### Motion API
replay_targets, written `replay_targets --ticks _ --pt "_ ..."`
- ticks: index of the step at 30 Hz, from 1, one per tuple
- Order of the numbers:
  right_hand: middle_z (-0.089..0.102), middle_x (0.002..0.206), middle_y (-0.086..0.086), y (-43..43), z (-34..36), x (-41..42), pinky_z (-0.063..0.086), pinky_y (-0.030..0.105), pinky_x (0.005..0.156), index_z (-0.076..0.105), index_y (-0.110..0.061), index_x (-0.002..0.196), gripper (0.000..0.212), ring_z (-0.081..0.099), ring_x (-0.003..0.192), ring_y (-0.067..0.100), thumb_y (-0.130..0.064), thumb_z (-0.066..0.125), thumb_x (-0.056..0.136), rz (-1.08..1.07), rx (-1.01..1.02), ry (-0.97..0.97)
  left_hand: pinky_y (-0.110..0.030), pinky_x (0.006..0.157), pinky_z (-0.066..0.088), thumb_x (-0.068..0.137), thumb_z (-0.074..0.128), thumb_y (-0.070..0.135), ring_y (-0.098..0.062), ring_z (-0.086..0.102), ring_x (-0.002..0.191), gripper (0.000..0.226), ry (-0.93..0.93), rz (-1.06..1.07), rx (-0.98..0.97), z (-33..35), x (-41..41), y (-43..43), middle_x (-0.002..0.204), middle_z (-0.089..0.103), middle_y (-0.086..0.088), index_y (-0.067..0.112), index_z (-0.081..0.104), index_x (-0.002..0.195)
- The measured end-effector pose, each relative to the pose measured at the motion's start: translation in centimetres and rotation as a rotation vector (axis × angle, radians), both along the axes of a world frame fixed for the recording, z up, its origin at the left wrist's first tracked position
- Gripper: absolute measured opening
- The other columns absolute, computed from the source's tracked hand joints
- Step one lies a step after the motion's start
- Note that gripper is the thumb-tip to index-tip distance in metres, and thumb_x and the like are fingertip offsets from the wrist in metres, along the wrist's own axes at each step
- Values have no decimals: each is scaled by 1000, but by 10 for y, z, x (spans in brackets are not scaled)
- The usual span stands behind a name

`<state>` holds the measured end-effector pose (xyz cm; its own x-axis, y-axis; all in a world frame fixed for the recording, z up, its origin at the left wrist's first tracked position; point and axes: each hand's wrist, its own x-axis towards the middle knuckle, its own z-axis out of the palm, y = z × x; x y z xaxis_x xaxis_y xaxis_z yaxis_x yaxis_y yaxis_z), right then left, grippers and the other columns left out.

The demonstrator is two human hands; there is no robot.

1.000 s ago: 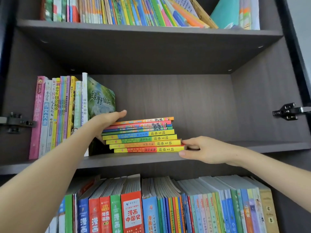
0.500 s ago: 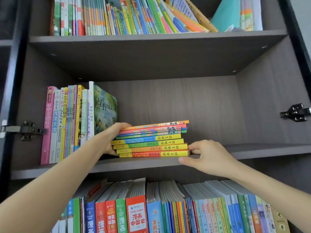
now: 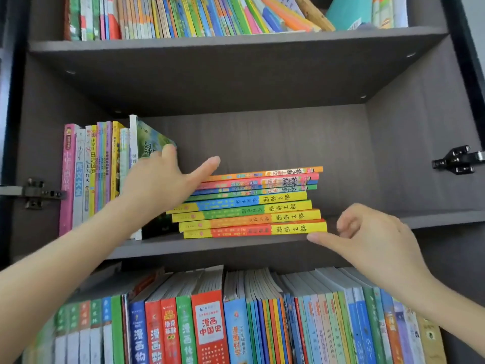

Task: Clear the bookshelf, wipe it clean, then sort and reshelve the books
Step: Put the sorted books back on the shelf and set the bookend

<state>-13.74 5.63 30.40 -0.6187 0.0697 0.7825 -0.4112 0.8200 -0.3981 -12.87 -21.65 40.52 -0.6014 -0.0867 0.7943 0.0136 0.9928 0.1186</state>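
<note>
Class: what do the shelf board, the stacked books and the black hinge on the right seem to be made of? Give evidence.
Shelf board: probably laminated wood board, matte; uniform grey-brown grain.
Stacked books: paper, covers seemingly glossy; thin bright printed spines.
Hinge: likely black-coated metal; pale glints on edges.

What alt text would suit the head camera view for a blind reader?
Two bare hands flank a flat stack of colourful books on the middle shelf of a dark bookcase: the left hand lies open at its left end, the right hand at its right end. Upright books stand to its left.
</note>
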Motion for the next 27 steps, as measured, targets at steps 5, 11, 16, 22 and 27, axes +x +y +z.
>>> replay_targets --ticks 5,11,16,22,27 --pt "75 92 9 -11 -2 -4 56 36 86 63 -13 112 56 73 86 19 -55 63 75 783 -640 -501 -47 113 25 57 30 97 -27 37 135 124 136 -133 -746 -36 -7 36 148 37 -4 22 8 153" --pt "74 98 8 -34 14 -12 58 23 74 66 -9 109 40 73 83 16 -37 70 81 768 -847 -289 -36 88 40 67 53 78 -20 48 104 105 335 19 -666 -35 -32 51 125 45 -1 14 20 144" --pt "71 100 6 -75 77 -24 57 32 78 67 -14 97 21 68 93 19 -31 72 85 821 -785 -150 -36 83 46 66 63 72 -22 54 103 92 348 31 -228 -17 -41 46 118 50 -2 13 36 131" --pt "69 108 1 -145 125 -54 55 42 87 62 -20 105 24 66 98 19 -28 72 84 767 -473 -116 -35 81 51 69 60 75 -22 56 108 88 322 124 219 -6 -49 30 119 50 -5 10 38 124" --pt "47 142 -4 -163 121 -73 45 43 96 -4 -31 154 102 46 128 22 -18 71 85 844 -324 -243 -44 93 45 75 62 65 -28 45 123 93 288 122 362 -4 -52 19 133 40 -12 6 25 136"
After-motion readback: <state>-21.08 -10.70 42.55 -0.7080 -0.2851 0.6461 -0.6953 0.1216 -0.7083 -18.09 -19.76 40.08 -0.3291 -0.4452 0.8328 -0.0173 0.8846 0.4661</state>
